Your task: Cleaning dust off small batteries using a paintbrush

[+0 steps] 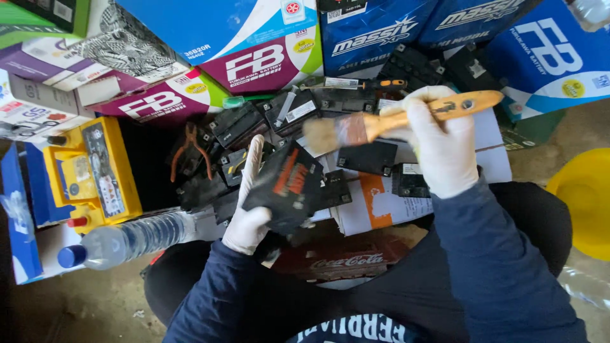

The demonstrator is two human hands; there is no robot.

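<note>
My left hand (249, 197), in a white glove, grips a small black battery (289, 187) with an orange label, tilted above my lap. In my white-gloved right hand (443, 147) is a paintbrush (381, 121) with a wooden handle. Its pale bristles point left and sit just above the top right corner of the battery. Both sleeves are dark blue.
Several small black batteries (368, 159) lie on cardboard ahead. Orange-handled pliers (190, 149) and a screwdriver (362, 83) rest among them. A yellow battery (95, 171) and a plastic water bottle (127, 240) are at left, a yellow funnel (583, 197) at right, stacked boxes (254, 44) behind.
</note>
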